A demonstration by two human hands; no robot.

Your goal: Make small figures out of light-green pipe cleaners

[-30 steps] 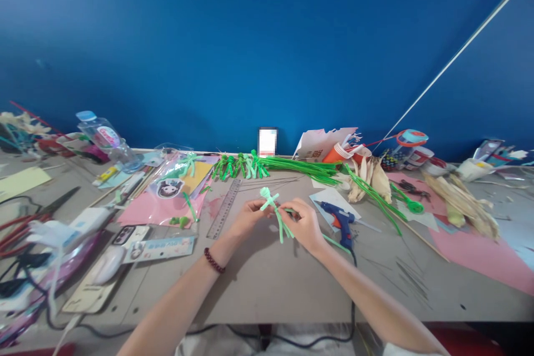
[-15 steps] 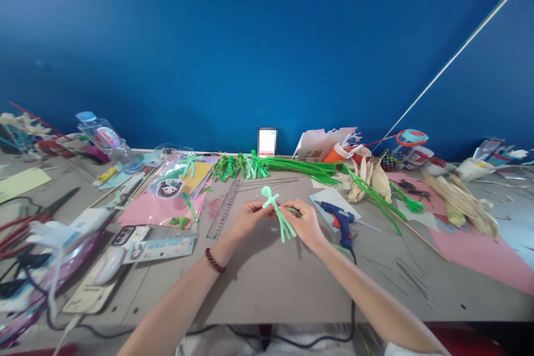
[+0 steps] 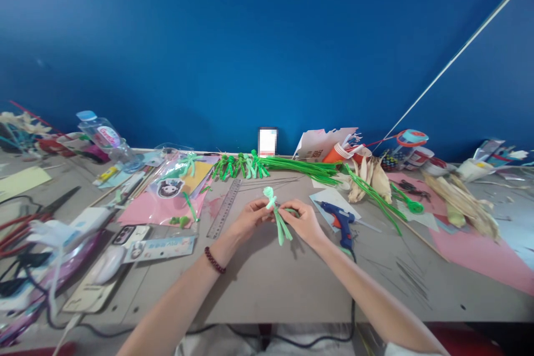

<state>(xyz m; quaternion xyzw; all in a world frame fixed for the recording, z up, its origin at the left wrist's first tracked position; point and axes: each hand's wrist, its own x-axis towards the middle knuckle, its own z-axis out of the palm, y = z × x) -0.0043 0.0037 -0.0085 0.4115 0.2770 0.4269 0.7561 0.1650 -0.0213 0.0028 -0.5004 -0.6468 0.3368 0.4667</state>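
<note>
A pale green pipe-cleaner figure hangs between my two hands above the middle of the table, its round head up and its legs pointing down. My left hand pinches it from the left, at the upper body. From the right, my right hand has thumb and fingers closed on its body, and a short green strand shows by the fingers. Behind, finished-looking green figures lie in a row by the wall, beside a bundle of long green stems.
On the right are a blue glue gun, dried husks and pink paper. Left of my hands lie a clear ruler, a plastic bag, a phone and scissors. A dark cable runs along the front edge.
The figure has turned in my fingers: its arms no longer spread to both sides, and its legs have swung slightly left and closer together. Both hands stay nearly in place.
</note>
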